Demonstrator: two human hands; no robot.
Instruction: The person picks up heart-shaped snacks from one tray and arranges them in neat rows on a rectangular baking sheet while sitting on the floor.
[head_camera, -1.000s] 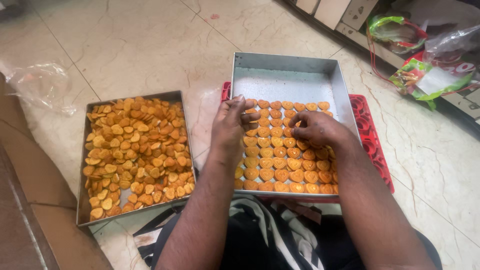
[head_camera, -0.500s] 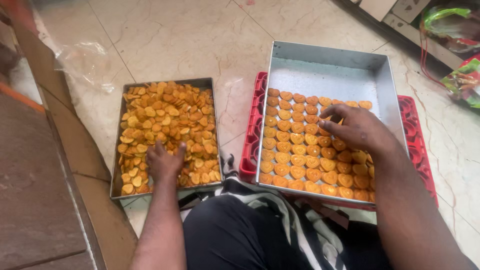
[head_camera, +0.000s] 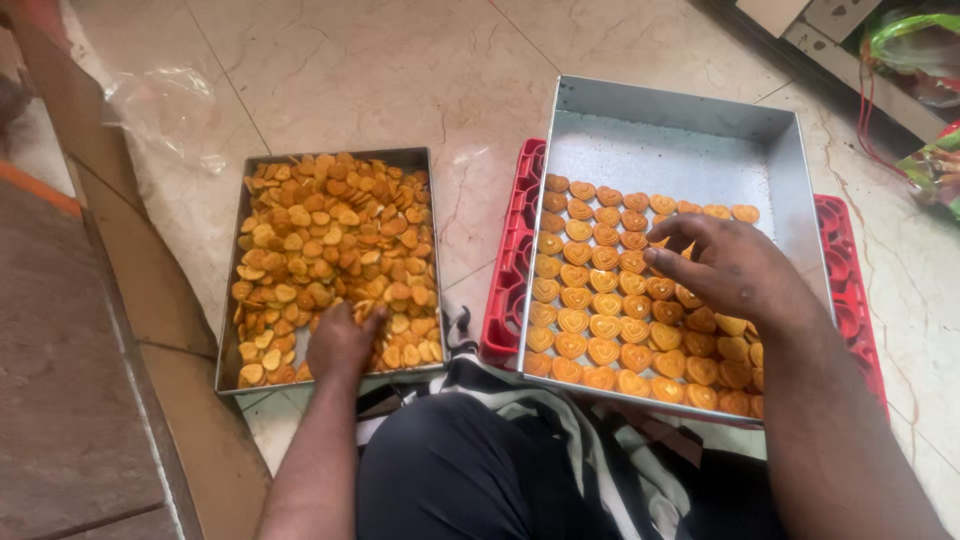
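We sit on the pale marble floor (head_camera: 400, 60) with two metal trays in front of our knees. Our left hand (head_camera: 340, 338) is down in the near edge of the dark tray (head_camera: 232, 262) on the left, buried among the loose heap of orange heart-shaped biscuits (head_camera: 330, 230); its grip is curled into the pile, fingers bent around some of them, though we cannot tell how many it has caught. That heap fills the dark tray from wall to wall, with the pieces lying at all angles and overlapping. Our right hand (head_camera: 725, 265) hovers over the larger silver tray (head_camera: 680, 105) on the right, palm down, with its grip loosely spread and the fingertips (head_camera: 655, 258) touching the arranged biscuits (head_camera: 590, 300) near the middle of the layer; whether it pinches one we cannot tell. These arranged biscuits lie flat in neat rows, side by side, covering the near half of the silver tray, while the far half shows bare metal. The silver tray rests on a red plastic crate (head_camera: 515, 230), whose edges stick out on the left and the right. A crumpled clear plastic bag (head_camera: 165, 110) lies on the floor beyond the dark tray. Striped cloth (head_camera: 520, 405) covers our lap just below the trays, and a brown step (head_camera: 70, 400) runs along our left side.
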